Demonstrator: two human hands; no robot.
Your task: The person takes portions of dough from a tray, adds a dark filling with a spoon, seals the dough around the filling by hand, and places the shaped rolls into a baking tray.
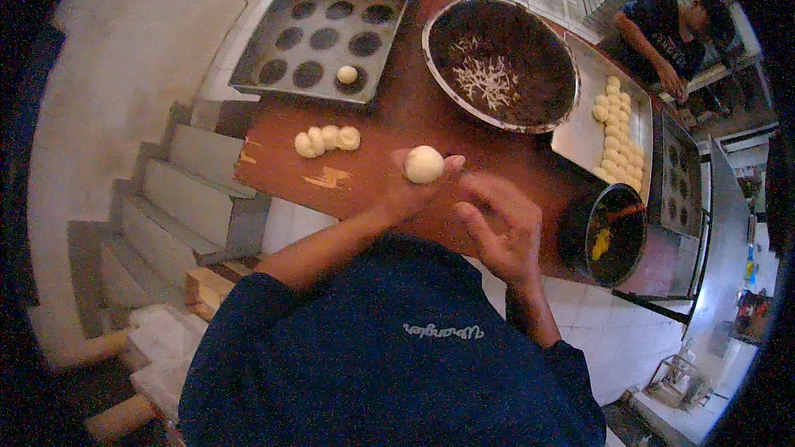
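Observation:
A smooth pale dough ball [424,164] rests on the fingers of my left hand [407,192], held above the wooden table. My right hand [506,220] is beside it, fingers apart and curved, with nothing in it. Left of my hands, a short row of joined dough pieces [327,140] lies on the tabletop. Beyond them sits a metal baking pan [323,38] with several round wells. One small dough ball [347,75] is in its near right well. A large round bowl [515,53] holds a dark crumbly mass with pale shreds on top.
A metal tray [577,136] at right carries many dough balls [615,136]. Nearer stands a dark bucket [615,236] with something yellow inside. Another welled pan [674,174] is farther right. A co-worker [658,37] bends over at far right. Steps [180,205] descend at left.

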